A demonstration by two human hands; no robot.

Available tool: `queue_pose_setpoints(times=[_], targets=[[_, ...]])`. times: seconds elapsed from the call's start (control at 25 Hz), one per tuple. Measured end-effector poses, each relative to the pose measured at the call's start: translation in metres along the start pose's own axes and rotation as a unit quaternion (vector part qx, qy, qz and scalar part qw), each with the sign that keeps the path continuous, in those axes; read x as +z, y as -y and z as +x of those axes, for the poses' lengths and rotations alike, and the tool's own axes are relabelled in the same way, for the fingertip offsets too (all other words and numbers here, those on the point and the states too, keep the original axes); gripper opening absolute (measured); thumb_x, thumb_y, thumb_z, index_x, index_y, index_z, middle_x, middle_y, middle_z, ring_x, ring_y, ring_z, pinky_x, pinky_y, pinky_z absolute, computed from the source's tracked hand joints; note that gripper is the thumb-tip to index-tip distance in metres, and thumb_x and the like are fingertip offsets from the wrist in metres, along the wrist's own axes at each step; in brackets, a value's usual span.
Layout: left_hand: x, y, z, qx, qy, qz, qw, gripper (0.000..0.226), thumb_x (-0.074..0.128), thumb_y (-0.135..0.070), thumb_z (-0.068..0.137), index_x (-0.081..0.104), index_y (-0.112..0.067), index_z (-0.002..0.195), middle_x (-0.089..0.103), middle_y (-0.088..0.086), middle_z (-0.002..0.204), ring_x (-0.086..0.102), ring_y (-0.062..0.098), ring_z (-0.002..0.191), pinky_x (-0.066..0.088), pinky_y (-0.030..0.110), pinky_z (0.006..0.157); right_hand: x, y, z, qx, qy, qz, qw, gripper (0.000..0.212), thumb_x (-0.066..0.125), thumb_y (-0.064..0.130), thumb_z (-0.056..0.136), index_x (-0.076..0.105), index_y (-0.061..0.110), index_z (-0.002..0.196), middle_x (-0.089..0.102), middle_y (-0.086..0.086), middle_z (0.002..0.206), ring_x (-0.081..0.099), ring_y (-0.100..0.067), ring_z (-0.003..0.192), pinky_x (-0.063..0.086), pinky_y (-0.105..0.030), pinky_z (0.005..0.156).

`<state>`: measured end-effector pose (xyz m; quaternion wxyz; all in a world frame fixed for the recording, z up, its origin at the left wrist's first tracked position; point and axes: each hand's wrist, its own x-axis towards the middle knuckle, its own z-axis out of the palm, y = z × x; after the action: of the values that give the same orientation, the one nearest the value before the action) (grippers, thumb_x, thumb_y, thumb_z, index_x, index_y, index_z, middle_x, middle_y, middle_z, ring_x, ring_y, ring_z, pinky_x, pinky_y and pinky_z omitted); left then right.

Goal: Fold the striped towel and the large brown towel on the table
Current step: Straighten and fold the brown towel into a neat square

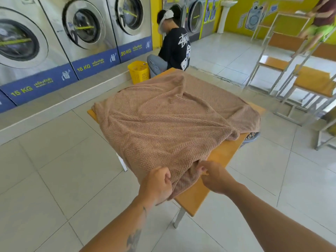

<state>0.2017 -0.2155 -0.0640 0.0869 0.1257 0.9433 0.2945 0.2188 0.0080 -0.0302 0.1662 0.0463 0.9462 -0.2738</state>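
The large brown towel (163, 117) lies spread and wrinkled over most of the small wooden table (218, 159), with one edge hanging off the near left side. My left hand (156, 186) grips the towel's near corner at the table's front corner. My right hand (216, 176) pinches the same bunched edge just to the right of it. No striped towel shows in this view.
A row of washing machines (60, 33) lines the left wall. A person in a black shirt (172, 46) crouches beyond the table beside a yellow basket (139, 71). Metal-framed tables and benches (298, 73) stand at the right. A dark patterned thing (251, 136) peeks out beyond the table's right edge.
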Motion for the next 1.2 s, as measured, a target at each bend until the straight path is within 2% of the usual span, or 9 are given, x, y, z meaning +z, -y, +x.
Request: queue_pose_setpoints(times=[0.16,0.36,0.56,0.68,0.8,0.88,0.96,1.04,1.2], targets=[[0.012,-0.052,0.049,-0.026,-0.037,0.015,0.999,0.016,0.048,-0.02,0.09,0.06,-0.031,0.091,0.058,-0.013,0.096,0.056,0.009,0.087,0.053,0.032,0.078,-0.058,-0.062,0.022,-0.01,-0.006,0.054,0.998,0.045,0.05,0.003,0.082,0.064,0.024,0.119,0.058,0.001,0.109,0.058,-0.017,0.101,0.047,-0.027,0.078],[0.058,-0.147,0.101,-0.058,-0.027,0.013,0.998,0.022,0.043,-0.018,0.093,0.061,-0.031,0.094,0.061,-0.01,0.102,0.058,0.008,0.089,0.054,0.032,0.081,-0.137,-0.149,0.034,-0.01,0.03,0.077,0.997,0.04,0.05,0.005,0.087,0.06,0.024,0.121,0.061,0.001,0.102,0.058,-0.016,0.092,0.045,-0.018,0.063],[0.088,-0.221,0.144,-0.063,-0.029,0.017,0.997,0.018,0.047,-0.02,0.094,0.061,-0.03,0.095,0.057,-0.011,0.1,0.056,0.01,0.091,0.052,0.032,0.084,-0.193,-0.199,0.071,-0.003,0.015,0.095,0.995,0.033,0.057,0.018,0.085,0.06,0.029,0.117,0.065,-0.003,0.114,0.062,-0.021,0.101,0.054,-0.037,0.087],[0.106,-0.242,0.174,-0.057,-0.041,0.017,0.997,0.014,0.057,-0.019,0.093,0.059,-0.031,0.1,0.055,-0.011,0.099,0.055,0.013,0.094,0.052,0.033,0.086,-0.203,-0.21,0.093,0.014,0.041,0.13,0.991,0.045,0.056,0.018,0.083,0.057,0.023,0.128,0.061,-0.008,0.125,0.059,-0.023,0.108,0.05,-0.037,0.095],[0.13,-0.242,0.198,-0.104,-0.057,0.078,0.99,0.033,0.062,-0.019,0.09,0.051,-0.031,0.118,0.047,-0.004,0.116,0.047,0.018,0.109,0.046,0.037,0.095,-0.198,-0.222,0.117,0.024,0.081,0.131,0.988,0.049,0.056,0.015,0.084,0.055,0.018,0.132,0.058,-0.01,0.129,0.056,-0.027,0.119,0.048,-0.041,0.101],[0.136,-0.235,0.213,-0.134,-0.08,0.106,0.982,0.026,0.057,-0.018,0.091,0.052,-0.029,0.114,0.046,-0.002,0.114,0.046,0.021,0.11,0.044,0.039,0.094,-0.193,-0.225,0.136,0.024,0.091,0.14,0.986,0.041,0.055,0.013,0.084,0.061,0.019,0.125,0.061,-0.008,0.122,0.059,-0.025,0.111,0.051,-0.037,0.092],[0.133,-0.23,0.224,-0.151,-0.104,0.062,0.981,0.013,0.049,-0.015,0.094,0.056,-0.026,0.093,0.053,-0.004,0.099,0.054,0.021,0.097,0.05,0.04,0.083,-0.189,-0.222,0.152,0.026,0.116,0.175,0.977,0.029,0.055,0.011,0.085,0.067,0.025,0.107,0.064,-0.003,0.104,0.061,-0.019,0.09,0.052,-0.03,0.072],[0.119,-0.229,0.235,-0.149,-0.124,0.004,0.981,0.019,0.047,-0.013,0.095,0.057,-0.024,0.084,0.059,-0.007,0.086,0.059,0.017,0.081,0.055,0.042,0.07,-0.186,-0.213,0.168,0.058,0.134,0.258,0.955,0.019,0.059,0.016,0.085,0.064,0.024,0.102,0.064,-0.002,0.101,0.062,-0.018,0.087,0.05,-0.03,0.067],[0.082,-0.233,0.244,-0.129,-0.131,-0.04,0.982,0.02,0.047,-0.017,0.1,0.061,-0.023,0.087,0.064,-0.009,0.081,0.061,0.014,0.077,0.052,0.038,0.068,-0.181,-0.183,0.194,0.118,0.192,0.49,0.842,0.026,0.066,0.023,0.087,0.066,0.015,0.112,0.071,-0.004,0.103,0.063,-0.025,0.091,0.043,-0.033,0.068]])
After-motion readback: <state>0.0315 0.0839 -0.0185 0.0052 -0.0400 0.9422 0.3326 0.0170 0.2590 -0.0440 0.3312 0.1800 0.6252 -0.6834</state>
